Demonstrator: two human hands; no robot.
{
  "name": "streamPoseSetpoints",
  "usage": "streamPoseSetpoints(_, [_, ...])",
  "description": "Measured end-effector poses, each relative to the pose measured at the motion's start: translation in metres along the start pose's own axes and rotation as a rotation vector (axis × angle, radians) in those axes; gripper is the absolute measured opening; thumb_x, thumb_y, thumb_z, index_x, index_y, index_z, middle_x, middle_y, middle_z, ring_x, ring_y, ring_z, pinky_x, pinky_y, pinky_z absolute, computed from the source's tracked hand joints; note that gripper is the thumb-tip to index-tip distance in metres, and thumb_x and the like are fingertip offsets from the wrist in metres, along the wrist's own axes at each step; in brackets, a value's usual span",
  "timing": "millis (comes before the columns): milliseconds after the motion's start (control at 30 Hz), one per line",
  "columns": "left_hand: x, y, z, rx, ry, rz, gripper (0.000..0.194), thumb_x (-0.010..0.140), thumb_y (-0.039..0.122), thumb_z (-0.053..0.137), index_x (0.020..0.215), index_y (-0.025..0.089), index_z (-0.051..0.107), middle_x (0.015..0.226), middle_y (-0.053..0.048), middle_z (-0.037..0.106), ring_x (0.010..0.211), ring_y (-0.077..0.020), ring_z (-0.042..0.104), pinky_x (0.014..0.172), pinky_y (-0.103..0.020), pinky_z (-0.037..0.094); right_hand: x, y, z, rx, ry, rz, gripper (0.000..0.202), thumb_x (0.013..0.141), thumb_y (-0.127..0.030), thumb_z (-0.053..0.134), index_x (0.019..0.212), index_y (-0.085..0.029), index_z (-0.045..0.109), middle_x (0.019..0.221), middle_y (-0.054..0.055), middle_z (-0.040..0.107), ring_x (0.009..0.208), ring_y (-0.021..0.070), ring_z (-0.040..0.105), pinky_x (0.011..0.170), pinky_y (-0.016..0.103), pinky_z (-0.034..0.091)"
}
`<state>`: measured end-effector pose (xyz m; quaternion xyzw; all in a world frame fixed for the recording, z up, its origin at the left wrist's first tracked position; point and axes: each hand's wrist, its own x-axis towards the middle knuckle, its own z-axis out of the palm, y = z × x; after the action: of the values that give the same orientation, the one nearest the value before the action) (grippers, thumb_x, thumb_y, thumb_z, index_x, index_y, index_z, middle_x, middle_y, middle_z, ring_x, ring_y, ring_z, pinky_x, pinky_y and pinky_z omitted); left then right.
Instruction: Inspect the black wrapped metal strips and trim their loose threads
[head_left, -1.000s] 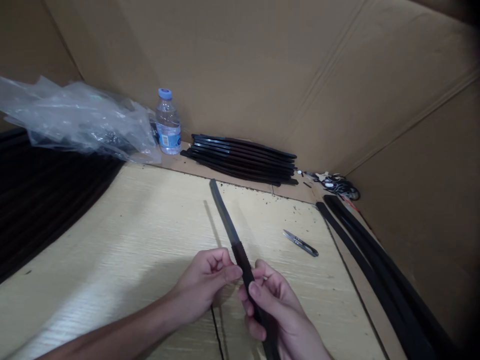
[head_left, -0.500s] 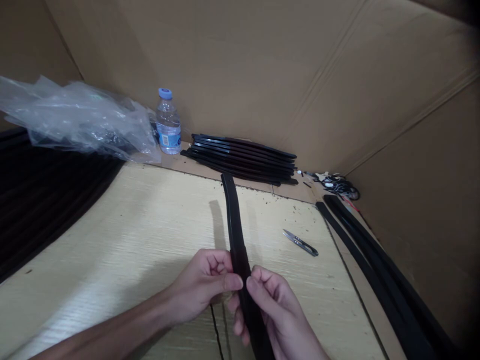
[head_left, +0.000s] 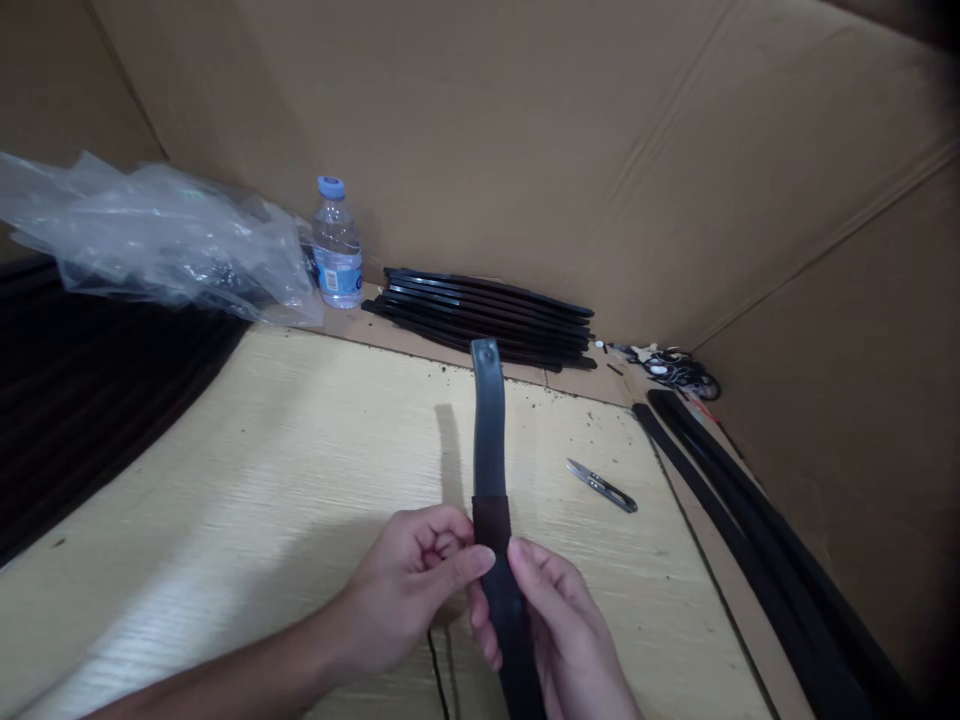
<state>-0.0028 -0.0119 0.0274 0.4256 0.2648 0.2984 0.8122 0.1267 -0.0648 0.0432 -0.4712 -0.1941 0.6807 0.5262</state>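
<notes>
Black, flat, slightly curved strip [head_left: 490,440] held in both hands above pale wood-grained tabletop [head_left: 337,420], glossy end pointing away. Left hand [head_left: 431,565] pinches left edge, thumb on top; right hand [head_left: 555,605] grasps right edge, fingers curling underneath. Silver-and-black metal snips [head_left: 601,487] lie to right; slim black strips [head_left: 487,322] bundled beyond.

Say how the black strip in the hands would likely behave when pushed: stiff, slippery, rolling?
The black strip looks fairly stiff: its far end juts unsupported beyond the left hand and right hand, only gently curved. Its sheen there may make it slippery; the matte band likely grips better. Being flat, it probably wouldn't roll.
</notes>
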Motion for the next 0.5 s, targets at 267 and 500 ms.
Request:
streamPoseSetpoints(267, [-0.003, -0.005, 0.010, 0.079, 0.120, 0.027, 0.029, 0.084, 0.040, 0.056, 0.071, 0.016, 0.047, 0.051, 0.000, 0.059, 0.043, -0.0158, 0.061, 0.042, -0.023, 0.045, 0.002, 0.001, 0.000, -0.033, 0.001, 0.007, 0.036, 0.082, -0.044, 0.060, 0.068, -0.011, 0.059, 0.052, 0.004, 0.063, 0.037, 0.0072, 0.050, 0.036, 0.015, 0.037])
streamPoseSetpoints(500, [0.004, 0.011, -0.004, -0.063, 0.031, -0.002, 0.022, 0.083, 0.028, 0.061, 0.068, 0.012, 0.055, 0.058, -0.002, 0.060, 0.051, -0.0141, 0.061, 0.050, -0.026, 0.049, -0.002, -0.011, -0.002, 0.147, -0.083, 0.065, 0.018, 0.078, -0.028, 0.069, 0.075, -0.014, 0.059, 0.073, 0.009, 0.071, 0.059, 0.0125, 0.062, 0.055, 0.021, 0.048])
